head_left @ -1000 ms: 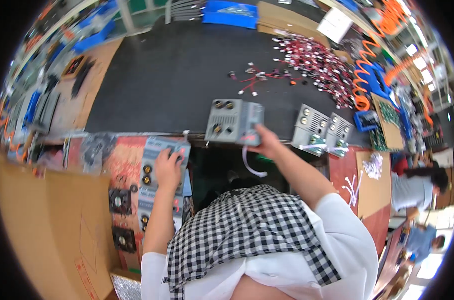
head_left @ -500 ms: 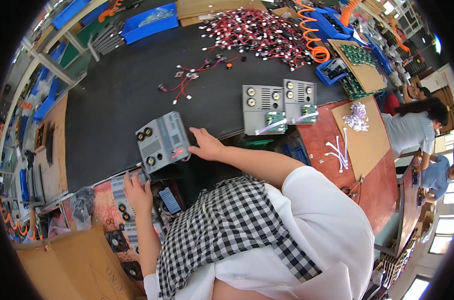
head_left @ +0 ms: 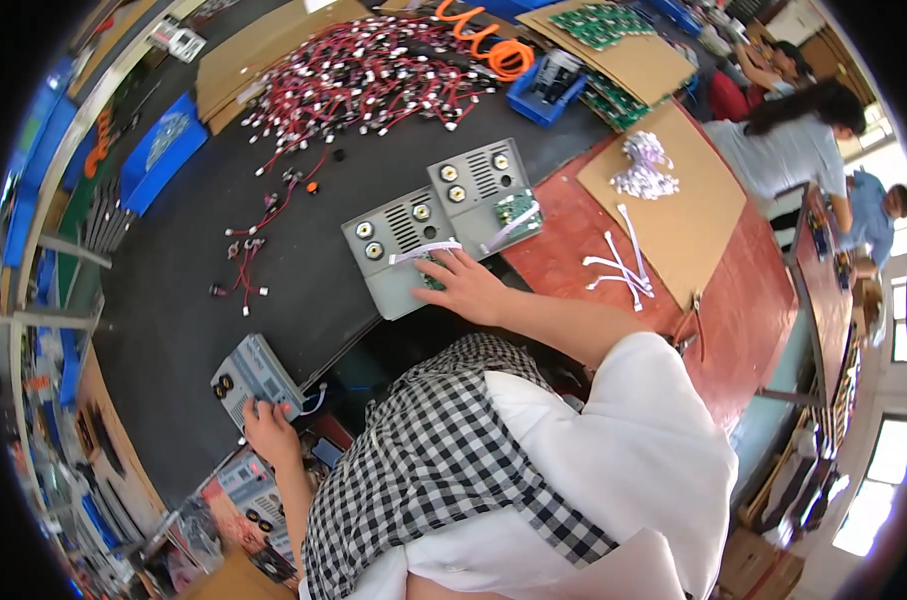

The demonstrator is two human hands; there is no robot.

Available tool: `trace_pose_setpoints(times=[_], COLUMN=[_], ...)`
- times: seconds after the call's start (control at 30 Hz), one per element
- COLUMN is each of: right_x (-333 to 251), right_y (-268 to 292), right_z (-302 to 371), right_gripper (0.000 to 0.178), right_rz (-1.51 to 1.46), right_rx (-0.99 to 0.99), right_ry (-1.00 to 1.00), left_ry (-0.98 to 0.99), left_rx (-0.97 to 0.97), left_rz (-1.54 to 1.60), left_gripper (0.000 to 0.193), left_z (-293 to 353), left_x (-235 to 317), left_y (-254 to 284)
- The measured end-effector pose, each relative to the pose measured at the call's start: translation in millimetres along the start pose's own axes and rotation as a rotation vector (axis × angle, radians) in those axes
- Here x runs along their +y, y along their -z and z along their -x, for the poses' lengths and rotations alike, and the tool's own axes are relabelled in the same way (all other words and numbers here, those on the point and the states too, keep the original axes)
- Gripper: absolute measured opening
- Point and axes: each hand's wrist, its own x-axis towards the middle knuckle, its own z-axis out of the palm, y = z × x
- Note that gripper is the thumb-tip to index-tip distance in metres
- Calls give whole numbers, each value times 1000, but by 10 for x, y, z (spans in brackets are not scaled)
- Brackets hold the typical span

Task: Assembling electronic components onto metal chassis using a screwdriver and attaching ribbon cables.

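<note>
My left hand (head_left: 271,432) rests on the near edge of a grey electronic panel (head_left: 258,370) with black knobs, at the table's front left. Its fingers are spread over the face, and a white cable (head_left: 318,400) sticks out beside it. My right hand (head_left: 465,288) reaches over the lower part of another grey panel (head_left: 383,275), fingers apart, near a white ribbon cable (head_left: 428,250). The hand partly covers that panel's green circuit board (head_left: 431,275). Touching it to the right lies a similar panel (head_left: 473,170) with brass-coloured fittings and its own green board (head_left: 516,210).
A heap of red-and-black wired connectors (head_left: 363,75) covers the far table. Blue bins (head_left: 163,150) and stacked green boards (head_left: 601,25) stand around it. White cables (head_left: 623,265) and pliers (head_left: 688,325) lie on the red surface at right. Co-workers (head_left: 788,155) are farther right.
My right hand has left the knobbed panel and moved right to the panel with the circuit board. My left hand has come up onto the knobbed panel. The view has turned.
</note>
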Motion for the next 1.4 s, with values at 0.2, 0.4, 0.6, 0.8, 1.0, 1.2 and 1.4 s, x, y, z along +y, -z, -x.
trace_pose_setpoints(times=[0.2, 0.4, 0.6, 0.8, 1.0, 1.2, 1.4], right_x=[241, -141, -553, -777, -326, 175, 557], right_y=[136, 641, -196, -781, -176, 100, 244], right_z=[-313, -944, -667, -668, -312, 491, 350], right_gripper=[41, 27, 22, 39, 30, 27, 44], right_rz=[127, -266, -1793, -1299, -619, -125, 154], right_rx=[-147, 77, 129, -149, 52, -119, -116], right_ry=[52, -314, -1076, -915, -685, -468, -275], left_ry=[78, 121, 108, 117, 69, -241, -289], left_rx=[14, -20, 36, -19, 80, -80, -121], left_rz=[-126, -80, -53, 33, 160, 447, 284], left_gripper=[16, 17, 18, 21, 32, 25, 14], left_z=[38, 1, -167, -211, -257, -250, -312], left_x=[-23, -66, 150, 104, 504, 740, 753], left_y=[76, 95, 56, 3, 96, -90, 10])
